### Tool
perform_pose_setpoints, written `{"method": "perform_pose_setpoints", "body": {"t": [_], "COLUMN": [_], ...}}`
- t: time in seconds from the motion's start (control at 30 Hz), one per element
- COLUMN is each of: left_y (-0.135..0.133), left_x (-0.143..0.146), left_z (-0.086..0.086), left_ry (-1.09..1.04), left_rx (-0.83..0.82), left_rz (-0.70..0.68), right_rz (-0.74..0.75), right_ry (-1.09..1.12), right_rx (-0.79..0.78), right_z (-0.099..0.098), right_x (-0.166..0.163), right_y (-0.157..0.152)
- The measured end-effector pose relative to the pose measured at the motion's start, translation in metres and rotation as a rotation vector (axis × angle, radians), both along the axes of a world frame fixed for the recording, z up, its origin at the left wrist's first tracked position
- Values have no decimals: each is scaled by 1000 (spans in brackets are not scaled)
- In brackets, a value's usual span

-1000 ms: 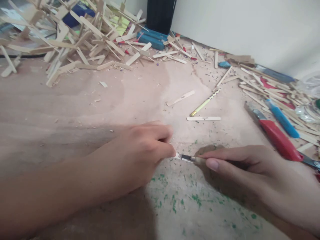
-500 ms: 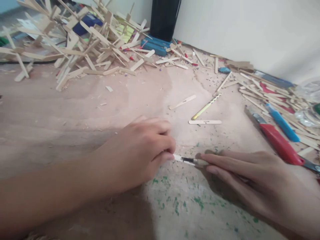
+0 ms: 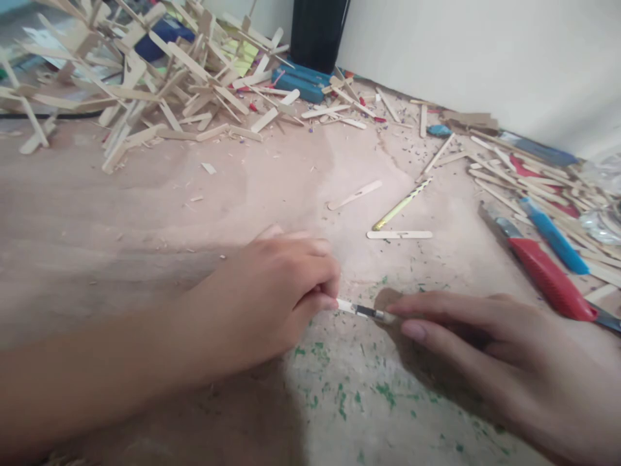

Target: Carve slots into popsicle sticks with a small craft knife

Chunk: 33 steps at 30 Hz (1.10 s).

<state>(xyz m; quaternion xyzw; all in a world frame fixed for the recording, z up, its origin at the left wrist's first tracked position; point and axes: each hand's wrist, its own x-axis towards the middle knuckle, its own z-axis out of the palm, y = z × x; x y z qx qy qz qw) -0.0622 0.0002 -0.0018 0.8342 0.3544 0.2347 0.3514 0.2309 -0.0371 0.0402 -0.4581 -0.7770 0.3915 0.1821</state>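
Note:
My left hand (image 3: 291, 285) rests on the worktop, fingers curled, pinching the left end of a narrow pale craft stick (image 3: 345, 306). A small black and silver piece (image 3: 369, 312) lies along the stick's middle; I cannot make out what it is. At the right end, the index finger and thumb of my right hand (image 3: 466, 343) close loosely around the stick's tip, which is blurred. Just beyond my hands lie two loose craft sticks, one level (image 3: 398, 235) and one slanted (image 3: 356, 194), each with a small mark or slot mid-length. Beside them is a yellow drill bit (image 3: 402, 204).
Joined craft sticks (image 3: 184, 97) pile up at the back left. A blue block (image 3: 303, 83) sits under a black upright object (image 3: 317, 32). To the right are a red-handled cutter (image 3: 548, 272), a blue tool (image 3: 555, 236) and many loose sticks (image 3: 509, 175). Green flecks (image 3: 385, 391) mark the worktop.
My right thumb and index finger have parted slightly and drawn back, baring more of the black and silver piece. The left hand keeps its pinch. The view has shifted a little.

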Motion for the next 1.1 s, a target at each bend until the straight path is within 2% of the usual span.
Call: {"method": "perform_pose_setpoints", "body": {"t": [0.13,0.27,0.37,0.47,0.67,0.77,0.9,1.0,1.1], "left_y": [0,1,0,-1,-2,-2,-1,1,4], "left_x": [-1,-1,1,1,2,3,2,0,0], "left_z": [1,3,2,1,6,7,3,2,4], "left_ry": [32,48,38,30,50,69,11,8,23], "left_rx": [3,32,42,37,39,30,16,-15,-37], "left_rz": [-5,-11,-17,-10,-19,-25,-20,-30,-48], "right_rz": [7,105,97,24,-85,-78,40,54,62], "right_ry": [-66,-145,-72,-1,17,-30,-218,-254,-250], "right_rx": [80,192,95,-3,-57,17,151,285,332], "right_z": [-1,3,4,2,0,8,18,15,8], "right_x": [0,-1,0,1,-6,-9,-10,-8,-4], "right_y": [0,0,-3,-7,-12,-9,0,0,-3]}}
